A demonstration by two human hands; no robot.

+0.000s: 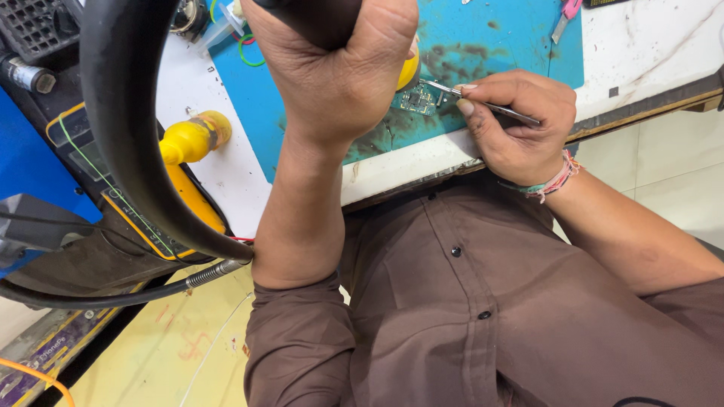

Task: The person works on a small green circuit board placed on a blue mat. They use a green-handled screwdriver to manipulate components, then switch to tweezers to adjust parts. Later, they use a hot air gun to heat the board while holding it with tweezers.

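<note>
Small green circuit board under thin steel tweezers pinched by right hand; left hand fisted round black handle.

The single head camera looks steeply down, close over the workbench edge.

L hand fisted, forearm upright; R hand pinching, wrist bent, fingertips seemingly pressed together.
</note>
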